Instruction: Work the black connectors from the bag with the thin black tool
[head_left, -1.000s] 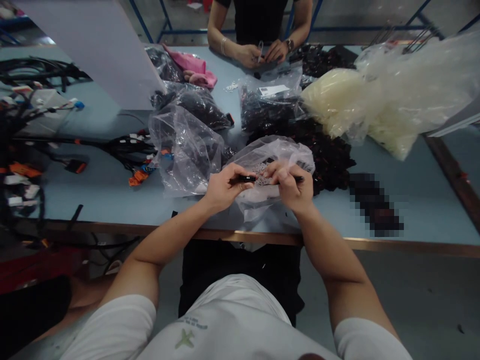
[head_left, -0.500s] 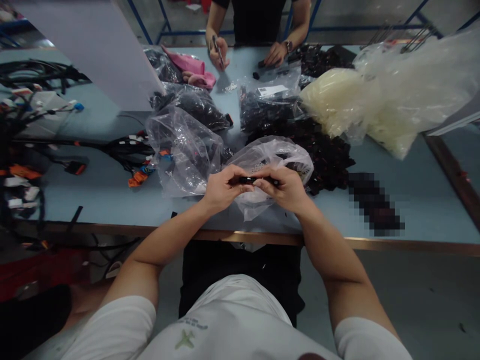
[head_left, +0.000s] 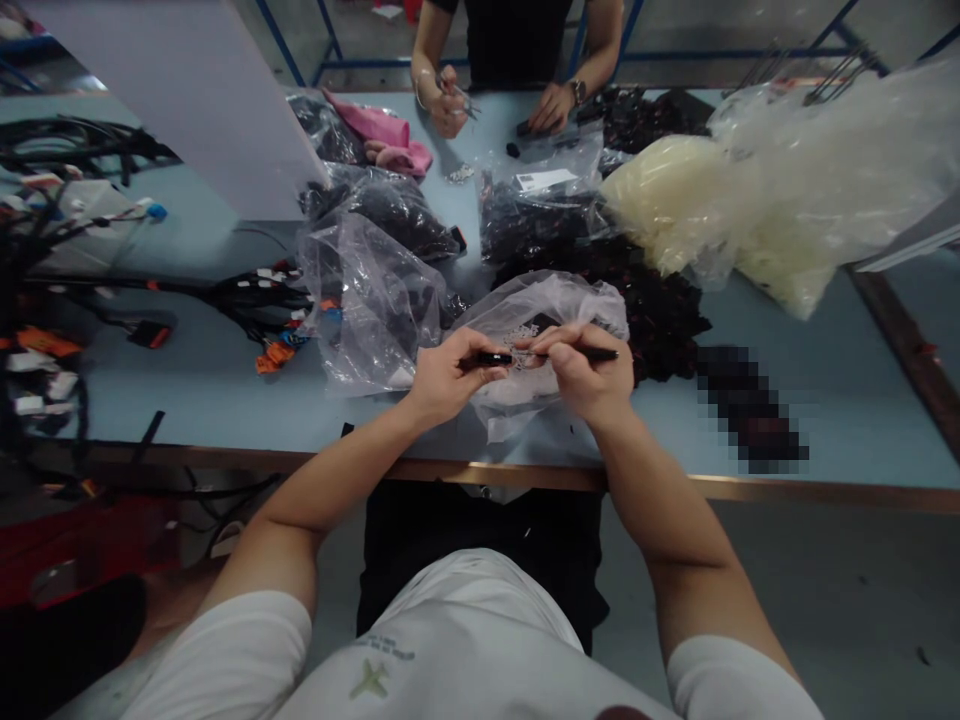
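My left hand [head_left: 444,376] is closed, pinching a small black plastic connector [head_left: 495,358] between thumb and fingers. Facing it, my right hand [head_left: 596,375] grips a thin black pen-like tool [head_left: 602,354] whose narrow end points left at the connector, with a small gap between them. I cannot make out what the tool's tip is like. Beneath both hands lies a clear plastic bag [head_left: 506,425] with many tiny pale pieces [head_left: 521,338] on it. A heap of black connectors [head_left: 664,315] sits right behind my right hand.
Clear bags of black parts [head_left: 379,210] lie behind my left hand. A wire harness [head_left: 217,292] with orange and blue plugs spreads over the left. Bags of yellowish parts [head_left: 675,195] stand back right. Across the table [head_left: 787,400], a co-worker's hand [head_left: 448,108] holds tweezers.
My right hand has drawn away from the connector to the right, and the pen-like tool now shows in its fingers. My left hand stays put. The co-worker's tweezers have turned.
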